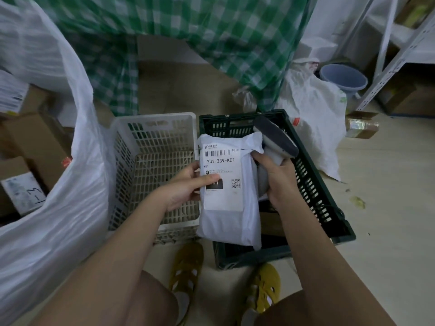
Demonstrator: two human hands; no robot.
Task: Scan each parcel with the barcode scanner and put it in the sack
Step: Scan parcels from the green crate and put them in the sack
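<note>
My left hand (187, 184) grips a white plastic parcel (229, 222) by its left edge, thumb across the shipping label. The label faces me and shows a barcode and the code 231-239-K01. My right hand (277, 177) holds a grey barcode scanner (275, 140) by its handle, just right of the parcel's top, its fingers touching the parcel's right edge. The parcel hangs upright over the dark green crate (324, 208). A big white sack (58, 208) stands open at the left, with cardboard boxes inside it.
A white slotted crate (122, 156) sits left of the green one. A green checked cloth (188, 43) hangs behind. A white bag (315, 118), a blue bucket (343, 78), a small box (362, 124) and metal shelving (400, 55) are at right. My feet are below.
</note>
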